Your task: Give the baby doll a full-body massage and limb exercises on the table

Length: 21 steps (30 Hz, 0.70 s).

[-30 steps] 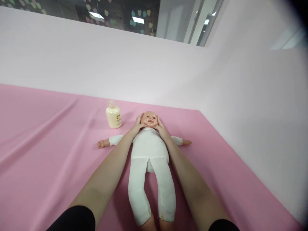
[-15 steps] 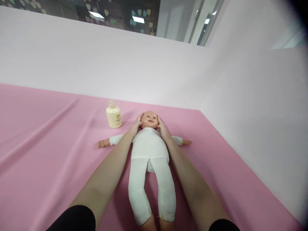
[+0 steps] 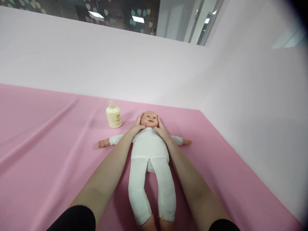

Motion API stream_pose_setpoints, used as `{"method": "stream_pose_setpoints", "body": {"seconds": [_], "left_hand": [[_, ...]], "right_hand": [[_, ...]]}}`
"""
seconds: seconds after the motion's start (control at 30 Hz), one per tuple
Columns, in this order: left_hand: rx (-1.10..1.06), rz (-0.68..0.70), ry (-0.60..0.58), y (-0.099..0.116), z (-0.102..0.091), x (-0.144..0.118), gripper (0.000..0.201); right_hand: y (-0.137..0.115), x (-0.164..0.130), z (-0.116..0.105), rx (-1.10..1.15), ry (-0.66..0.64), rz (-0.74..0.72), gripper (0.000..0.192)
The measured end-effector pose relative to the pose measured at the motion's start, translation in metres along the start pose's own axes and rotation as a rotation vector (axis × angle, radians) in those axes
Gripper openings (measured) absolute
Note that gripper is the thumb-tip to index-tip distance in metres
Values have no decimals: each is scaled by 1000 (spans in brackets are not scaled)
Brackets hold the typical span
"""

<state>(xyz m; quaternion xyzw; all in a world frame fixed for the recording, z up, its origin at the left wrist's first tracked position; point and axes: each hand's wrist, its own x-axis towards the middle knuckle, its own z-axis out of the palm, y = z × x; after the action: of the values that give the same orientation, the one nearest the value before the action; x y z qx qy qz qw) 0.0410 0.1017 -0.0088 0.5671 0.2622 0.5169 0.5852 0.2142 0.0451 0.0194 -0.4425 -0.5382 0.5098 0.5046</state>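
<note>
A baby doll (image 3: 150,144) in white cloth lies on its back on the pink padded surface, its arms spread and its head at the far end. My left hand (image 3: 138,124) is cupped round the left side of its head, fingers along the cheek and thumb tip by the chin and neck. On the other side, my right hand (image 3: 161,127) mirrors it, its thumb also reaching in below the jaw. The fingers behind the head are partly hidden. Both forearms run alongside the doll's body and cover parts of its arms.
A pale yellow pump bottle (image 3: 114,116) stands upright to the left of the doll's head. The pink surface (image 3: 48,144) has creases at left. A white wall (image 3: 108,64) rises behind, another closes off the right side, and a window (image 3: 120,16) is above.
Both thumbs have shifted from the sides of the doll's face inward and down, toward the chin and neck. The doll, the bottle and my forearms have stayed nearly in place.
</note>
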Motion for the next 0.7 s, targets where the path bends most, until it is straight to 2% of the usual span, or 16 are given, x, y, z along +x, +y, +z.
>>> {"method": "stream_pose_setpoints", "body": {"seconds": [0.33,0.5,0.7], "left_hand": [[75,22,13,1,0,0,102],[101,43,34,-2,0,2,110],[111,47,43,-6,-2,4,109]], "right_hand": [[4,2,2,3,-11,-55,119],[0,0,4,10,7,-36,120],[3,3,4,29,32,-38,120]]}}
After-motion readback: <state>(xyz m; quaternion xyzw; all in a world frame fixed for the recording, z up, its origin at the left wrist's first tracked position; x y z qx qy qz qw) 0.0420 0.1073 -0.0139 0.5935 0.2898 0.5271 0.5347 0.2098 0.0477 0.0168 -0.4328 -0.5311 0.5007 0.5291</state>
